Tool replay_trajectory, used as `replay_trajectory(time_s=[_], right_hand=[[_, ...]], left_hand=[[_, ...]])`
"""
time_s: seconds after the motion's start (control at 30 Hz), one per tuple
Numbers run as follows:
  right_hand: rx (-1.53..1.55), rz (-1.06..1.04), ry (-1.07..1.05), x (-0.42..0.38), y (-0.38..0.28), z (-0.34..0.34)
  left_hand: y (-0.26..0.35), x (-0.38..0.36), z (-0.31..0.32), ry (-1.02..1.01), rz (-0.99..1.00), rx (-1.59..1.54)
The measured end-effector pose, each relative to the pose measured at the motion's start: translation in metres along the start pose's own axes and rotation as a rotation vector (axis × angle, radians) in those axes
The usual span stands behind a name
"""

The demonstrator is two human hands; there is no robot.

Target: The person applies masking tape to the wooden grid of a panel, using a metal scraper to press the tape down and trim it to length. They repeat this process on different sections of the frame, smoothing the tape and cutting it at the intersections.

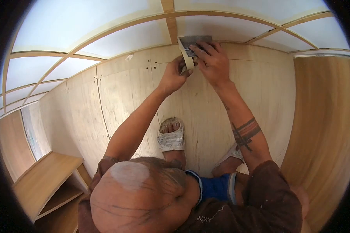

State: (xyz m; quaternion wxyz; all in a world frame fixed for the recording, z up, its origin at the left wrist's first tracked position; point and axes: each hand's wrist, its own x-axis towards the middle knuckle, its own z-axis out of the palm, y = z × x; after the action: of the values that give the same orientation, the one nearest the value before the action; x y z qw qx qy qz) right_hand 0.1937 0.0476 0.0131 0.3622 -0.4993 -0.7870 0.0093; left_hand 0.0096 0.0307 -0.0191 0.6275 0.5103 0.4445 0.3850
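Note:
My left hand [175, 75] is closed around a cream ring that looks like a roll of masking tape [188, 62], seen edge-on. Beside it, my right hand [212, 62] has its fingers bent over a dark grey, flat rectangular plate [188, 40]. The plate lies against the lower edge of a white panel framed in wood strips, and its kind cannot be made out. My right thumb is close to the tape roll, and the fingers hide part of the plate.
Wood-framed white panels [124, 37] curve across the top. Pale plywood flooring [132, 85] lies below, with my sandalled foot [171, 134] on it. A wooden shelf unit [50, 174] stands at lower left, and a brown wooden panel [322, 108] rises at right.

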Motion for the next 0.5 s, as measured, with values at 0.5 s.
replay_trajectory(time_s=[0.5], right_hand=[[0.025, 0.027, -0.037, -0.0022, 0.0019, 0.0075]], left_hand=[[-0.0025, -0.0079, 0.0044, 0.156, 0.052, 0.231]])
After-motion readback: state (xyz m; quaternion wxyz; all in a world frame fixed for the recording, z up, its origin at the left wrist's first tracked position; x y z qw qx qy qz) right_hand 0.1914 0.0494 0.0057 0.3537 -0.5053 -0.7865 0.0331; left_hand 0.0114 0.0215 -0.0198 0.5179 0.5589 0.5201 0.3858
